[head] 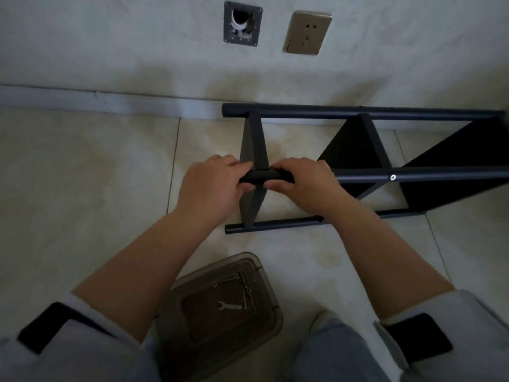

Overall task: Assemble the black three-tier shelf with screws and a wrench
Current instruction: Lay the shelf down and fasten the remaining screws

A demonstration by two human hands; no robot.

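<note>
Shelf point(358, 150) lies sideways on the floor; left hand point(212, 186) and right hand point(305, 183) both clasp its near pole point(259, 177).

Looks like a home room, floor level by a wall: pale glossy floor tiles point(82, 175), plain plaster wall point(137, 37) with grey skirting point(82, 99), a gold socket point(308, 32), and an open cable port point(242, 23) beside it.

Single head cam, wide-angle, looking steeply down and forward. Close on both forearms, floor point(82, 175) fills most of frame, wall point(137, 51) with socket point(308, 32) along top edge. No second view.
</note>
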